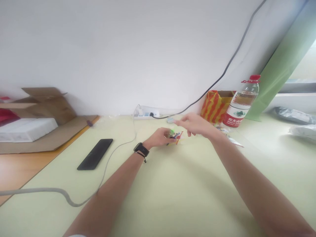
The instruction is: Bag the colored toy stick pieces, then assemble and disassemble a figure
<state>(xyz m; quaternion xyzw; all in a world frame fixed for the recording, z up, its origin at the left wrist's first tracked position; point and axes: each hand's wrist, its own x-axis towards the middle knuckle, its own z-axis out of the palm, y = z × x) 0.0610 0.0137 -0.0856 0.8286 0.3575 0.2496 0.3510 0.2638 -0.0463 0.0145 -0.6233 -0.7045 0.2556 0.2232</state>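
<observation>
My left hand (161, 137), with a black watch (141, 149) on its wrist, is closed around the near side of a bunch of small coloured sticks (178, 137), blue, orange and red. Something bright green (171, 132) shows by its fingertips; blur hides what it is. Higher and to the right, my right hand (194, 124) is over the table with its fingers drawn together. A pale blue piece (170, 120) is at its fingertips and looks pinched there, though its kind is too blurred to name.
A black phone-like slab (95, 154) and a grey cable (108, 158) lie left. A power strip (145, 114) sits against the wall. To the right stand a striped bag (211, 107), a water bottle (240, 105) and small packets (233, 141). A cardboard box (53, 102) is far left.
</observation>
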